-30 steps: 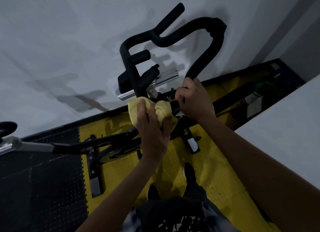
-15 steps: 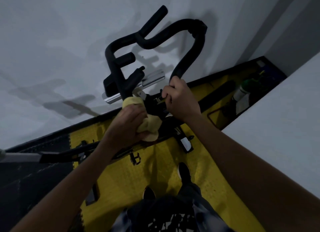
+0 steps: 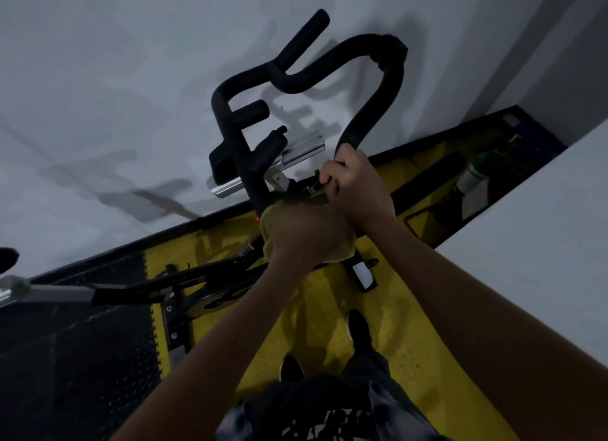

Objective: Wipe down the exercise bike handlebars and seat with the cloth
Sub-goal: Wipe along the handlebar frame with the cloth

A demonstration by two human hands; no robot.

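Wiping the near end of the handlebars, with the seat not yet reached.

My left hand bunches the yellow cloth around the base of the left bar, at six o'clock from the black handlebars. My right hand is clamped on the lower end of the right bar at three o'clock from the cloth, steadying it. I judge the next move calls for sliding the cloth up toward twelve o'clock along the foam, then over to the seat, out of clear view at nine.

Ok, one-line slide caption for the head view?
Left hand rubs the yellow cloth on the handlebars near the stem while the right hand grips them.
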